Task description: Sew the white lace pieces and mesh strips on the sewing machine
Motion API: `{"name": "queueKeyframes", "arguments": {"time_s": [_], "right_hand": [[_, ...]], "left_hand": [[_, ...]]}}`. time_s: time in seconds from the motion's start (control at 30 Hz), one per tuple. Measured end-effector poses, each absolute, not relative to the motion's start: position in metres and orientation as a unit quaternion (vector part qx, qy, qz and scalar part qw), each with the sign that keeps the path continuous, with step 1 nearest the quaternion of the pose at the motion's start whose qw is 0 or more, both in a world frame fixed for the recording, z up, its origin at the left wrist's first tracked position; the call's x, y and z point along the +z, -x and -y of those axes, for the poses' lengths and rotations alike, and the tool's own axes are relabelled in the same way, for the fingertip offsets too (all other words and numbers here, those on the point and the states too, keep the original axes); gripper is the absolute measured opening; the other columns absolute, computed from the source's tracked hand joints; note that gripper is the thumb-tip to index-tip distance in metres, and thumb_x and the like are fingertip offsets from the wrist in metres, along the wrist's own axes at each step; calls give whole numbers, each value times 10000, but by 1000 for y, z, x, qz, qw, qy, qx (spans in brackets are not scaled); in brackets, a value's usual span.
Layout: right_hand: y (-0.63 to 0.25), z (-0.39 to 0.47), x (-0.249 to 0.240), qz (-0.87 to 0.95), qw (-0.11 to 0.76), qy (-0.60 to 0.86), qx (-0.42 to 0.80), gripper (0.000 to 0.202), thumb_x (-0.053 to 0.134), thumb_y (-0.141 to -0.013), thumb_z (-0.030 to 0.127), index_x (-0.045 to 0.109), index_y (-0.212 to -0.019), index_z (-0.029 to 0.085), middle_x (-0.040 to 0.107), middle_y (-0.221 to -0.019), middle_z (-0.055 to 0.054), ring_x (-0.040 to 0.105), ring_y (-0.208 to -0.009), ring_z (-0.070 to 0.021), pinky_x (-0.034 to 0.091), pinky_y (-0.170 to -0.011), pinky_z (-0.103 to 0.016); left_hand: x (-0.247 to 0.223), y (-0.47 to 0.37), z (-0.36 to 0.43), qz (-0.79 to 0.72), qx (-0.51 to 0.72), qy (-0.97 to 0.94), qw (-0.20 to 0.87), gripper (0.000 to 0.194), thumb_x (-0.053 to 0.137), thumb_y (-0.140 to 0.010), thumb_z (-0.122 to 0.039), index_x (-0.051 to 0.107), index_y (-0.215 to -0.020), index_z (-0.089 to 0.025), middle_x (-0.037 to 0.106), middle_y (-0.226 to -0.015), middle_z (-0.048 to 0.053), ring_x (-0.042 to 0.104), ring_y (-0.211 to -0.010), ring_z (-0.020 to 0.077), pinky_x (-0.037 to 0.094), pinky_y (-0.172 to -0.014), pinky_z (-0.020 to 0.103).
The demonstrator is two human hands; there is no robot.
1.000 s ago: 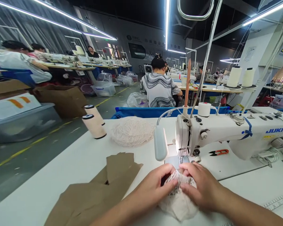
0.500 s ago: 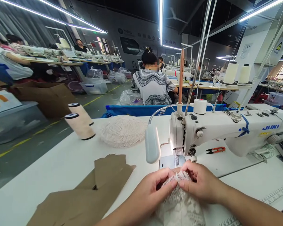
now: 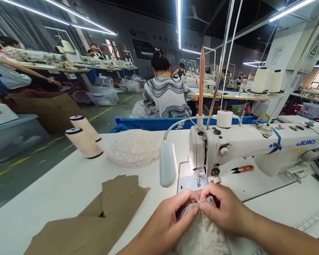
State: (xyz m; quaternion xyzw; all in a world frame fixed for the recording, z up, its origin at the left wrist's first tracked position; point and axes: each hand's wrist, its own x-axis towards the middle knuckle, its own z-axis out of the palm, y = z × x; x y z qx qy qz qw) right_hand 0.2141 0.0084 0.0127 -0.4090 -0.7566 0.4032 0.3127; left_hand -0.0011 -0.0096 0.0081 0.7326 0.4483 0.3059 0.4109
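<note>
Cream lace fabric (image 3: 203, 232) hangs down from both hands at the front of the sewing machine (image 3: 236, 143). My left hand (image 3: 172, 217) pinches its upper edge between thumb and fingers. Close beside it, my right hand (image 3: 223, 207) grips the same edge, the two thumb tips nearly touching. Both hands are just in front of the metal needle plate (image 3: 187, 183), under the machine's head. Part of the lace is hidden behind the fingers.
A grey lamp (image 3: 167, 164) hangs left of the needle. Brown paper (image 3: 95, 216), a pile of lace (image 3: 135, 148) and two thread cones (image 3: 85, 141) lie to the left. Orange snips (image 3: 242, 169) rest behind my right hand. A seated person (image 3: 167, 88) is beyond the table.
Both hands have drawn the lace edge closer together, and their fingertips now cover more of it. The view has shifted slightly. The seated person ahead has moved a little.
</note>
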Motion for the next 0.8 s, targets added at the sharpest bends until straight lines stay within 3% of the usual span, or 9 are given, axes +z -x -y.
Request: {"name": "queueKeyframes", "arguments": {"time_s": [0.1, 0.4, 0.57, 0.73, 0.8], "right_hand": [[-214, -8, 11, 764, 326, 399, 389, 34, 657, -909, 245, 624, -914, 236, 676, -875, 13, 587, -798, -181, 423, -756, -299], [-213, -8, 8, 777, 338, 407, 341, 65, 631, -921, 237, 594, -868, 235, 628, -807, 19, 574, -764, -184, 430, -750, -305], [-206, -14, 0, 810, 306, 443, 231, 121, 596, -906, 179, 543, -811, 231, 631, -772, 9, 563, -789, -207, 393, -806, -346], [-200, -18, -5, 829, 258, 478, 135, 160, 573, -899, 129, 509, -794, 231, 651, -805, -19, 554, -787, -220, 371, -770, -351], [-200, -19, -6, 831, 248, 486, 111, 127, 583, -910, 140, 548, -834, 235, 657, -825, -32, 566, -810, -237, 377, -751, -351]], "left_hand": [[16, -2, 12, -463, 316, -712, 422, 364, 558, -1004, -578, 704, -1046, -248, 718, -862, -1, 587, -774, 181, 459, -724, 292], [-7, 1, 0, -467, 327, -742, 353, 488, 504, -999, -647, 631, -786, -226, 638, -791, 9, 547, -713, 183, 414, -618, 294], [-3, -3, -2, -501, 271, -786, 239, 405, 462, -1005, -487, 565, -720, -218, 639, -801, 39, 582, -755, 222, 444, -683, 358], [-15, -3, -4, -472, 329, -816, 57, 133, 530, -969, -270, 643, -918, -221, 684, -939, 59, 600, -825, 246, 457, -726, 383], [-21, -4, -5, -418, 350, -838, -4, 198, 494, -975, -160, 667, -910, -232, 699, -924, 48, 606, -822, 237, 457, -738, 376]]}}
